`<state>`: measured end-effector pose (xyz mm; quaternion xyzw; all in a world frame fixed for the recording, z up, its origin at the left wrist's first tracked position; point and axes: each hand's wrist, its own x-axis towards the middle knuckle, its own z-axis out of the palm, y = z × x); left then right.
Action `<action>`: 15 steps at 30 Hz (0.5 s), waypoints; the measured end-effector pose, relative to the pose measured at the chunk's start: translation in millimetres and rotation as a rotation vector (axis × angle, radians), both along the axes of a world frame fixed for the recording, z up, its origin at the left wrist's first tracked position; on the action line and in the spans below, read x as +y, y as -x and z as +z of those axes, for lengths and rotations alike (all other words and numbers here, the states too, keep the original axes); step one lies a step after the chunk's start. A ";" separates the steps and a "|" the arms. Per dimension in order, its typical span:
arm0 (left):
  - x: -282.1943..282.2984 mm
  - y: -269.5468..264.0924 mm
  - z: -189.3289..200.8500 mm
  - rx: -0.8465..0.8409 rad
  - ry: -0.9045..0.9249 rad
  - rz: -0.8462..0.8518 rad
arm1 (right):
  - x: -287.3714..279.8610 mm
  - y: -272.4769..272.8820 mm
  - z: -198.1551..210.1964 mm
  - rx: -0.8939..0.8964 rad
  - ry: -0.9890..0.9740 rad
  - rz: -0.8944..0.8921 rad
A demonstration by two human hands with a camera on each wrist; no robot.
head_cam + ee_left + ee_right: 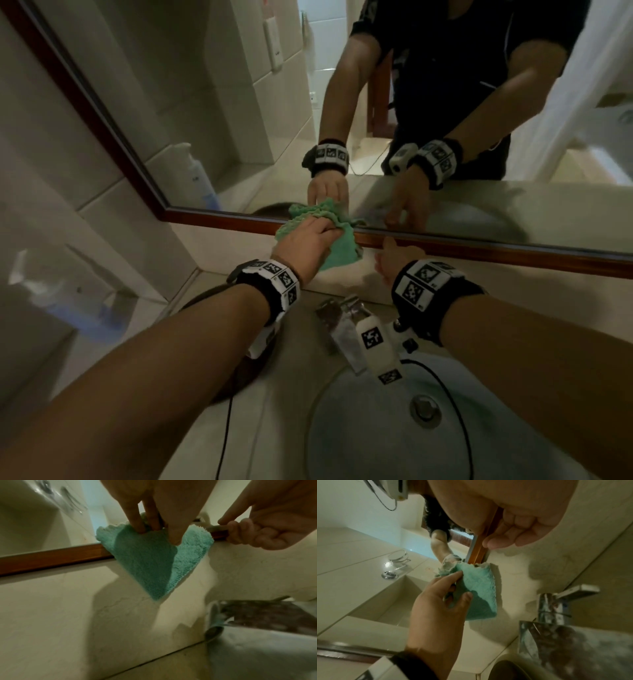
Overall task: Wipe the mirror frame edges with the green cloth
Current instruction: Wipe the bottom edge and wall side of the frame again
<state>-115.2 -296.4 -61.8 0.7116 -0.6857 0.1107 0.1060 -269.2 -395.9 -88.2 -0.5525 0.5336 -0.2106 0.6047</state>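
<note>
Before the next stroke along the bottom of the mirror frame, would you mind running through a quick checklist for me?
1. Left hand grips the green cloth: ok.
2. Cloth lies over the bottom rail of the mirror frame: ok.
3. Right hand rests on the rail just right of the cloth, in the way of a rightward stroke: not ok.
4. Rail to the left of the cloth is unobstructed: ok.
5. Hanging cloth corner is clear of the faucet: ok.
6. Rail already clean: cannot tell.

We stand before pale tiled walls [51, 144] in dim light. Below us we see a white basin [359, 428], a chrome faucet [342, 325] and a beige countertop [274, 411].
</note>
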 end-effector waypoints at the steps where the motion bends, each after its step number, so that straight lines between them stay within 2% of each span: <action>1: 3.9 -9.1 1.1 -0.005 0.006 -0.015 | 6.3 -6.6 4.3 0.014 -0.003 0.012; 8: 20.2 -77.8 -1.3 -0.046 0.087 -0.066 | 23.8 -57.9 9.1 0.032 0.007 -0.038; 15: 7.0 -77.8 -14.1 -0.145 0.169 -0.176 | 41.0 -89.4 9.7 0.050 0.026 -0.057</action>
